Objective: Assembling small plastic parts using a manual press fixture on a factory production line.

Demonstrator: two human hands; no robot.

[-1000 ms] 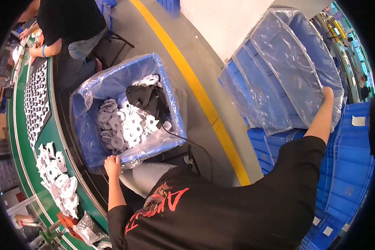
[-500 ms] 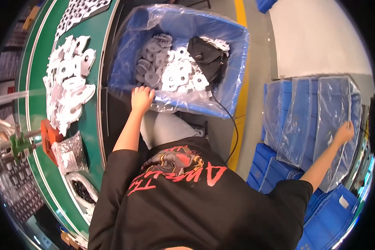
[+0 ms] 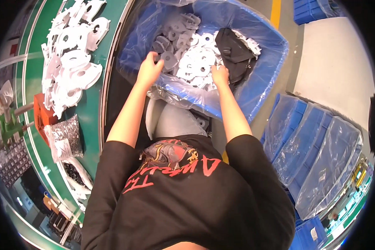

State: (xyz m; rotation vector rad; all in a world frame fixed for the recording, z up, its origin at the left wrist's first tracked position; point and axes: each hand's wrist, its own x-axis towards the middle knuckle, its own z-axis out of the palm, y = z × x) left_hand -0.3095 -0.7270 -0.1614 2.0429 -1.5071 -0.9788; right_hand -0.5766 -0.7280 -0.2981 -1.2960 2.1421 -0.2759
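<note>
A blue plastic bin lined with clear film holds several white plastic parts with round holes. My left hand reaches over the near left side of the bin, thumb and fingers apart, close to the greyish-looking parts there. Over the middle of the pile, my right hand has its fingers curled down among the white parts; what they pinch, if anything, is hidden. Just right of that hand, a black bag lies on the parts.
To the left runs a green workbench with a heap of white parts, an orange block and a bag of small pieces. Film-covered blue crates stand at right. A yellow floor line passes behind the bin.
My right hand has left the film-covered crates and come across to the parts in the bin. My left hand has moved from the bin's rim to inside it. The view has shifted.
</note>
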